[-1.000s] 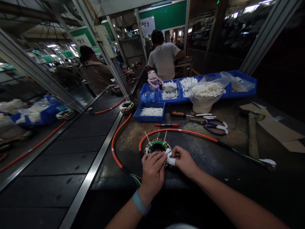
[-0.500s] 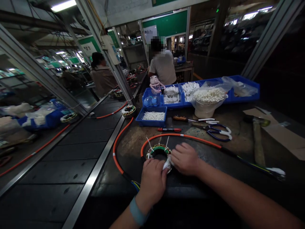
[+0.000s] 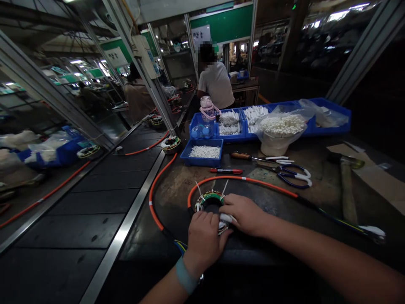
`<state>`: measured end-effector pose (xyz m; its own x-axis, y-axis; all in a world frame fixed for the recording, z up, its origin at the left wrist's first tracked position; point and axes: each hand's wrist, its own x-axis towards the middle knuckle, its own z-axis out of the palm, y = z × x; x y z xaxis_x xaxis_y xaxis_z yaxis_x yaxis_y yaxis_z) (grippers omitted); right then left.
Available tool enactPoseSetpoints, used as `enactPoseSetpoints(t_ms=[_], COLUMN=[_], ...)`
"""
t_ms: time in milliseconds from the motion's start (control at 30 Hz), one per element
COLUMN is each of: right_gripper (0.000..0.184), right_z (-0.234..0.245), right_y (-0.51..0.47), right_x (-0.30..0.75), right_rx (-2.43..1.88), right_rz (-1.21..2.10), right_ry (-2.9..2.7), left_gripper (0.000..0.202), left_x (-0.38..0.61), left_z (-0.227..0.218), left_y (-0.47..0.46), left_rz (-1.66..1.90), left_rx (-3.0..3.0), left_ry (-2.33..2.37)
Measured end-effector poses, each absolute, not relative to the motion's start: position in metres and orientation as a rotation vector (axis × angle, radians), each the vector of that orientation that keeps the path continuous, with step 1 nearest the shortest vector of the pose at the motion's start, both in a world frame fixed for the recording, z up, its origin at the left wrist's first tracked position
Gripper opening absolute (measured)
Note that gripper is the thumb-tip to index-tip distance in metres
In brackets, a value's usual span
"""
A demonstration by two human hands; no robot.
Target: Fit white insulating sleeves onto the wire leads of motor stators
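A ring-shaped motor stator (image 3: pixel 211 195) with a green inner band lies on the dark bench between my hands. My left hand (image 3: pixel 204 238) is closed over its near left side, the fingertips partly hidden. My right hand (image 3: pixel 245 215) pinches a soft white piece (image 3: pixel 225 218) at the ring's right side; whether this is tape or sleeving I cannot tell. Two thin white cable ties (image 3: pixel 225 188) stick up from the far rim. An orange cable (image 3: pixel 247 179) curves around behind the ring.
Behind the ring lie a red marker (image 3: pixel 226 171), a screwdriver (image 3: pixel 241 156), scissors (image 3: pixel 295 176) and a hammer (image 3: pixel 348 190). Blue bins (image 3: pixel 332 126), a small blue tray (image 3: pixel 202 162) and a bag of white tubes (image 3: pixel 281 126) stand farther back. A conveyor (image 3: pixel 85 202) runs left; a co-worker (image 3: pixel 217 86) is beyond.
My right hand has turned and come in closer against the ring, and the white piece now looks rolled instead of crumpled. My left hand stays on the stator. The view has shifted slightly.
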<state>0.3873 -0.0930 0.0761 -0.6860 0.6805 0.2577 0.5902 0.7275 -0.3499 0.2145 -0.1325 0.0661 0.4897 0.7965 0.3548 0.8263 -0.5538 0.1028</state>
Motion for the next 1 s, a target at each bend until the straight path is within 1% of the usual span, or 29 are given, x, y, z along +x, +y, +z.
enactPoseSetpoints(t_ms=[67, 133, 267, 367, 400, 433, 467, 500, 600, 700, 767, 800, 867, 900, 1000], right_gripper=[0.015, 0.016, 0.014, 0.015, 0.014, 0.014, 0.015, 0.018, 0.028, 0.030, 0.031, 0.031, 0.031, 0.033, 0.037], right_z=[0.072, 0.068, 0.067, 0.068, 0.067, 0.066, 0.064, 0.061, 0.052, 0.050, 0.057, 0.064, 0.079, 0.088, 0.111], right_y=[-0.091, -0.085, -0.075, -0.074, -0.075, -0.077, -0.078, -0.079, -0.074, -0.052, -0.031, -0.020, 0.000, 0.008, 0.030], right_x=[0.380, 0.373, 0.362, 0.364, 0.367, 0.373, 0.381, 0.390, 0.425, 0.465, 0.493, 0.508, 0.536, 0.548, 0.577], right_rx=[-1.055, -1.089, -1.098, -1.074, -1.061, -1.057, -1.067, -1.095, -1.264, -1.442, -1.539, -1.581, -1.648, -1.675, -1.736], right_rz=[0.207, 0.196, 0.297, 0.411, 0.463, 0.517, 0.565, 0.603, 0.631, 0.548, 0.438, 0.369, 0.213, 0.131, -0.072], right_ry=[-2.614, -2.626, -2.589, -2.507, -2.461, -2.401, -2.325, -2.236, -1.928, -1.657, -1.511, -1.449, -1.350, -1.312, -1.263], left_gripper=[0.023, 0.021, 0.019, 0.016, 0.020, 0.028, 0.036, 0.038, 0.028, 0.026, 0.017, 0.019, 0.035, 0.037, 0.031], left_x=[0.213, 0.213, 0.215, 0.208, 0.203, 0.197, 0.190, 0.184, 0.180, 0.195, 0.203, 0.203, 0.198, 0.193, 0.183], left_z=[0.059, 0.053, 0.052, 0.062, 0.067, 0.073, 0.077, 0.080, 0.079, 0.070, 0.068, 0.069, 0.074, 0.076, 0.076], left_y=[-0.130, -0.129, -0.130, -0.132, -0.132, -0.131, -0.130, -0.128, -0.125, -0.128, -0.132, -0.133, -0.132, -0.130, -0.123], left_rz=[-0.638, -0.717, -0.765, -0.656, -0.607, -0.567, -0.545, -0.535, -0.555, -0.632, -0.689, -0.698, -0.694, -0.691, -0.739], left_rx=[-2.636, -2.655, -2.687, -2.729, -2.772, -2.815, -2.851, -2.875, -2.868, -2.749, -2.714, -2.744, -2.839, -2.877, -2.925], left_ry=[-1.406, -1.347, -1.304, -1.376, -1.377, -1.358, -1.317, -1.266, -1.183, -1.327, -1.414, -1.405, -1.303, -1.255, -1.225])
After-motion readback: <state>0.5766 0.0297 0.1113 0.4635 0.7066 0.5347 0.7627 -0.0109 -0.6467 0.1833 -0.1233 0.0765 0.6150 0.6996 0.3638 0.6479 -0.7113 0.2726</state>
